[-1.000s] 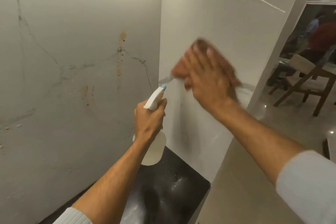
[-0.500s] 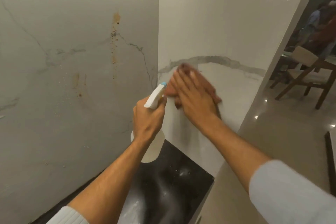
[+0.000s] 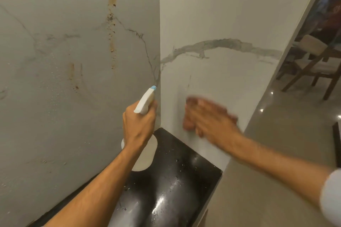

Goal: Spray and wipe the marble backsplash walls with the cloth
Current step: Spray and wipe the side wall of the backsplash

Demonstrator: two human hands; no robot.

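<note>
Two white marble backsplash walls with grey veining meet at an inside corner above a glossy black counter.

1. Left wall: brown-orange streaks and drip marks run down the upper middle area. Fine droplets speckle the surface around them, which suggests spray has been applied. No wiping is under way on this wall.
2. Right wall: a thick grey vein crosses it. No stains are visible on this panel. Whether it is fully wiped cannot be confirmed.
3. Left hand: its fingers are clenched around the neck of a white plastic spray bottle with a blue nozzle tip. The bottle is held near the corner, nozzle pointing up and toward the far corner.
4. Right hand: it is flat against the lower right wall, just above the counter, fingers extended and pressing a reddish-brown cloth to the marble. Motion blur obscures most of the cloth; only its left edge shows beyond the fingers.
5. Counter: droplets lie scattered on it.

Assessment: wiping of the right wall appears well advanced; the stained left wall remains to be wiped. A wooden chair stands at far right.
</note>
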